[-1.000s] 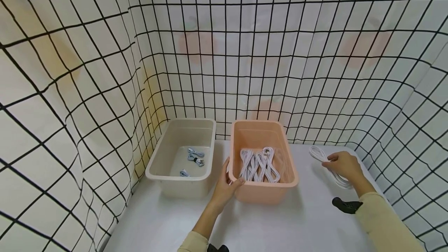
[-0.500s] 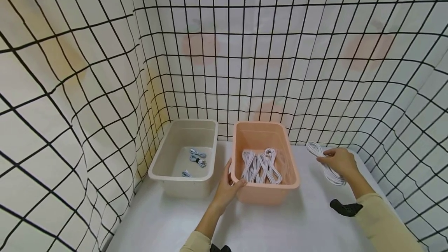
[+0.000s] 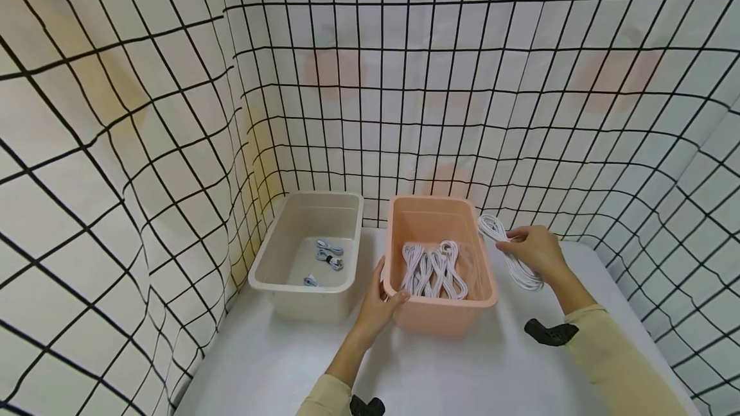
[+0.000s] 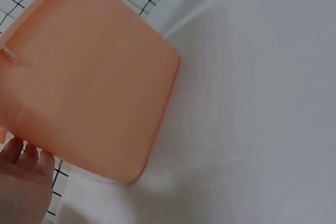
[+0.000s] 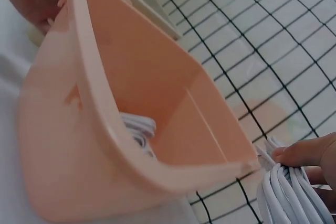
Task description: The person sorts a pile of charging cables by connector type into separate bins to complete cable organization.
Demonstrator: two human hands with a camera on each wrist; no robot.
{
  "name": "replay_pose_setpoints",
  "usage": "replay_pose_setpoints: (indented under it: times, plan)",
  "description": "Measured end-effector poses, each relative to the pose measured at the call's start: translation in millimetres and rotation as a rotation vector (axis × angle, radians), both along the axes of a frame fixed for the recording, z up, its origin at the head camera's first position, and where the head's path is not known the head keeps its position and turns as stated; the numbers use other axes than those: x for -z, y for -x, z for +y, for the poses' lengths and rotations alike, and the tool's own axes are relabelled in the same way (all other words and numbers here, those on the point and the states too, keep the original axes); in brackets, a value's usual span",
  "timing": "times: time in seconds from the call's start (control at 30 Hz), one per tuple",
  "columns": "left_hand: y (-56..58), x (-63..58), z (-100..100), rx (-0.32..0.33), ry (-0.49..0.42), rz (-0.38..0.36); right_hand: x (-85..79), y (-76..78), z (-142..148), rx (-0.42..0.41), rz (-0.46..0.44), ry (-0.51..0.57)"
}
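My right hand (image 3: pixel 537 250) pinches the middle of a coiled white cable (image 3: pixel 523 273), held just to the right of the peach bin (image 3: pixel 445 316). The right wrist view shows the thumb pressed on the cable bundle (image 5: pixel 286 195), close beside the bin's rim. At the bin's near left corner my left hand (image 3: pixel 376 307) grips the rim, thumb over the front edge and fingers along the outer side. Several bundled white cables (image 3: pixel 430 271) lie inside the peach bin. In the left wrist view, fingers of the left hand (image 4: pixel 26 182) touch the bin's wall (image 4: pixel 100 87).
To the left stands a cream bin (image 3: pixel 315 307) with a few small bundled cables (image 3: pixel 329 259) at its bottom. Black netting (image 3: pixel 405 101) over pale sheets closes off the back and both sides. A white cloth (image 3: pixel 451 377) covers the table.
My right hand has moved left with the coiled cable, from the table's right side to beside the peach bin's right rim. The left hand keeps its grip on the bin.
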State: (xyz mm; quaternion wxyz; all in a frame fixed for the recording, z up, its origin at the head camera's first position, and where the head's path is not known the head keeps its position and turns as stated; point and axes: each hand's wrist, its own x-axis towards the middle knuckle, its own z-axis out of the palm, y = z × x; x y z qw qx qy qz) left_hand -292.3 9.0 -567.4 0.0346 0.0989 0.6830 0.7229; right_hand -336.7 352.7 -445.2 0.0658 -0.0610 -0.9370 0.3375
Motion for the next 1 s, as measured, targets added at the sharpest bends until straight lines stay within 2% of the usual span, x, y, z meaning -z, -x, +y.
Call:
replay_pose_setpoints:
  times: [0.2, 0.43, 0.67, 0.83, 1.0]
  plan:
    - [-1.5, 1.0, -1.2, -0.005, -0.007, -0.013, -3.8, 5.1, -29.5, -0.038, 0.015, 0.030]
    - [-0.7, 1.7, 0.3, -0.008, -0.004, -0.004, -3.4, 10.7, -54.0, -0.065, 0.051, -0.027]
    - [0.1, 2.7, 5.7, 0.009, 0.001, -0.003, 0.0, 18.1, -61.2, -0.037, 0.063, -0.058]
    - [-0.9, 0.3, 4.9, 0.020, 0.004, 0.004, 5.1, 22.8, -61.5, 0.000, 0.127, -0.080]
    - [0.2, -3.9, -2.3, 0.019, 0.053, 0.048, 8.5, 18.3, -59.9, -0.045, 0.151, -0.072]
